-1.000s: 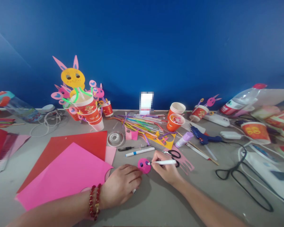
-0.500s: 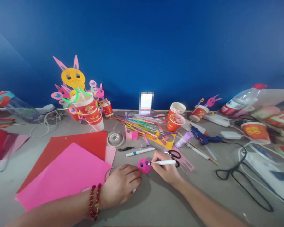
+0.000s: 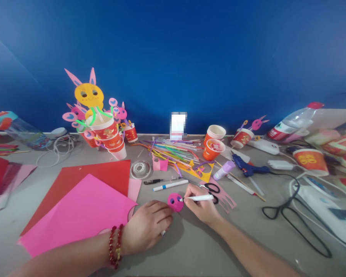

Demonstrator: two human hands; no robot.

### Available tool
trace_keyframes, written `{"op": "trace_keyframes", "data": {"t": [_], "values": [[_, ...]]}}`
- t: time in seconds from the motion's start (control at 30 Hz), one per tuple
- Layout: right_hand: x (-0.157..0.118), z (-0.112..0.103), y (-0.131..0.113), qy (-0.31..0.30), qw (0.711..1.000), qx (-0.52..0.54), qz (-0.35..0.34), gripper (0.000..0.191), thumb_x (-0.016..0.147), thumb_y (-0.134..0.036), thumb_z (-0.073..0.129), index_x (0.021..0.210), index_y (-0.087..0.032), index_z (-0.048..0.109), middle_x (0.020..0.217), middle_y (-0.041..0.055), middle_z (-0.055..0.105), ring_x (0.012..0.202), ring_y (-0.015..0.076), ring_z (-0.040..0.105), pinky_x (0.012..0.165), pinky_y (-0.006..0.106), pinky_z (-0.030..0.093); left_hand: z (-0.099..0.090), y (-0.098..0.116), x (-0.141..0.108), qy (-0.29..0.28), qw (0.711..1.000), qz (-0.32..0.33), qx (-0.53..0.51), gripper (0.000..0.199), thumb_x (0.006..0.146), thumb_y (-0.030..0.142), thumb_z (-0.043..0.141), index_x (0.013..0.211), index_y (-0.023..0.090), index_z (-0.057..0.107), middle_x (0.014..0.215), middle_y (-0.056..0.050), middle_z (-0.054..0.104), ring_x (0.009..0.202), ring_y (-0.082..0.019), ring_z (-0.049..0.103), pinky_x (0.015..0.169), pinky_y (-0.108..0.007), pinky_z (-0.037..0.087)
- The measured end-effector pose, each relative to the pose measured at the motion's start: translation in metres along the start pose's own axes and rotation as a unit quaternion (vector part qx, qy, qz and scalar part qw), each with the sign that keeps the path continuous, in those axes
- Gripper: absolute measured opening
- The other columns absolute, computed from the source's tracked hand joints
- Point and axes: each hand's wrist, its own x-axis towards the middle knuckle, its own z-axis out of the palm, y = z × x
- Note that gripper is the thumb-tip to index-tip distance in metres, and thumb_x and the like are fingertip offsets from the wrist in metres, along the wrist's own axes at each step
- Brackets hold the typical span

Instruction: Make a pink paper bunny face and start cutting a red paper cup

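Note:
A round pink paper face [image 3: 177, 204] with two dark purple-blue eyes lies flat on the grey table. My left hand [image 3: 150, 225], palm down with fingers curled, pins its left edge. Poking out beneath those fingers is the end of a small white piece [image 3: 163, 232], perhaps a marker cap; the rest is hidden. In a pen grip, my right hand [image 3: 203, 206] holds a white marker [image 3: 200, 198], its tip at the right eye. Black-handled scissors [image 3: 212, 187] lie just behind that hand, partly covered.
Pink paper [image 3: 83, 215] and red paper [image 3: 100, 173] lie left. Behind the hands are a white-and-blue marker [image 3: 170, 185], a black pen [image 3: 153, 181], tape [image 3: 140, 169] and pipe cleaners [image 3: 173, 152]. Decorated cups [image 3: 103, 130] stand back left; a glue gun [image 3: 249, 167] lies right.
Hardly anything differs. The marker and my right hand have shifted very slightly left; my left hand stays on the paper face.

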Motion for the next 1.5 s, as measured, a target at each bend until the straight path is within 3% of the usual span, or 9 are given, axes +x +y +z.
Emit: {"op": "trace_keyframes", "data": {"t": [1.5], "values": [[0.0007,0.0007,0.0018,0.013,1.000,0.006,0.021,0.019,0.075,-0.008,0.049,0.062,-0.021,0.043,0.054,-0.0061,0.042,0.051,0.0109,0.038,0.049,0.024,0.027,-0.0004,0.0008,-0.0004,0.003,1.000,-0.002,0.002,0.022,0.090,0.019,0.053,0.112,0.019,0.056,0.124,-0.005,0.063,0.119,-0.020,0.053,0.102,-0.035,0.041]]}}
